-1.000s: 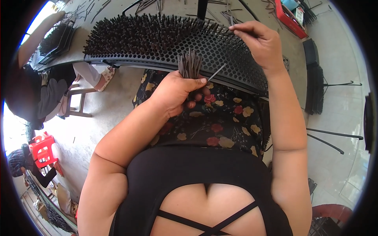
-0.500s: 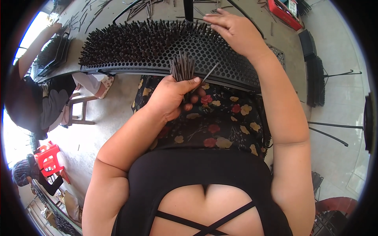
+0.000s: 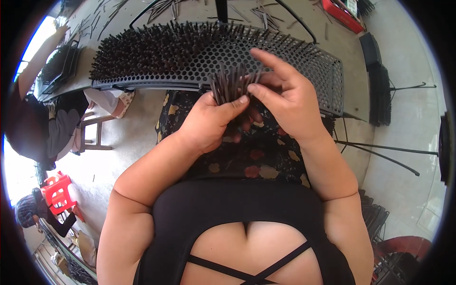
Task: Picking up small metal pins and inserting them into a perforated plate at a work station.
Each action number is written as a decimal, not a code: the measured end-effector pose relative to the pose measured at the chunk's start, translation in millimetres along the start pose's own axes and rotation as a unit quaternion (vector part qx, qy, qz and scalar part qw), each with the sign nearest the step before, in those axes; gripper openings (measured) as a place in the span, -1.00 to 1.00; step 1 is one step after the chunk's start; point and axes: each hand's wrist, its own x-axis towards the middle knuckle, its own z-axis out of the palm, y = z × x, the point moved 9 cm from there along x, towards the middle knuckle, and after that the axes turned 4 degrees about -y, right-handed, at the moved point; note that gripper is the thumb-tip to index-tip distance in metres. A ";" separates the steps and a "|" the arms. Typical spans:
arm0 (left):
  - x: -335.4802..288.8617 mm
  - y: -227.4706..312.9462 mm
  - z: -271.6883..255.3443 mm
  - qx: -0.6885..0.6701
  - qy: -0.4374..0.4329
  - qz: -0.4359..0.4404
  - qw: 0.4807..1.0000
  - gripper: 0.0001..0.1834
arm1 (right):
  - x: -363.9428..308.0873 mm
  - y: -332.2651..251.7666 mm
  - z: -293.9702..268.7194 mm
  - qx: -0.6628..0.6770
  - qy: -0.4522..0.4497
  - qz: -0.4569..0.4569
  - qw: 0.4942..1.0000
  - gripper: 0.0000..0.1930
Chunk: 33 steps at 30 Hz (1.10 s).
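1. Clearly, the left hand (image 3: 207, 118) is wrapped around a bundle of dark sticks (image 3: 227, 85), their ends rising above the thumb and fanning slightly.
2. The right hand (image 3: 290, 99) is just beside it, index finger stretched out, thumb and other fingers curled at the bundle's right side; whether they pinch 1 stick, I cannot tell.
3. Both hands are at the near edge of a black perforated panel (image 3: 304, 80), above the patterned cloth (image 3: 213, 167) on the person's lap.
4. Sticks stand densely across the panel's left part and thinly along its far edge; open holes show through the middle and right, beyond the hands.
5. A black upright bar (image 3: 222, 10) rises at the far edge, and loose sticks (image 3: 266, 19) lie on the table (image 3: 327, 45) behind.
6. A red box (image 3: 344, 18) is at the table's far right corner.
7. To the left, well apart, are a co-worker (image 3: 33, 114), a wooden stool (image 3: 98, 135) and a red plastic seat (image 3: 59, 194).
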 end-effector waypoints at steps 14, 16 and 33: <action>-5.1 5.1 -17.9 0.028 0.091 0.044 0.994 -0.83 | 8.5 17.6 -5.5 0.056 -0.003 0.057 0.997 -0.79; -4.4 3.4 -22.3 0.033 0.095 0.012 0.995 -0.84 | 20.2 -1.5 -30.0 0.119 0.050 -0.026 0.991 -0.80; 2.1 -22.2 -29.1 -0.197 0.008 -0.103 0.975 -0.67 | 50.3 -6.1 -112.4 -0.065 0.222 -0.180 0.956 -0.90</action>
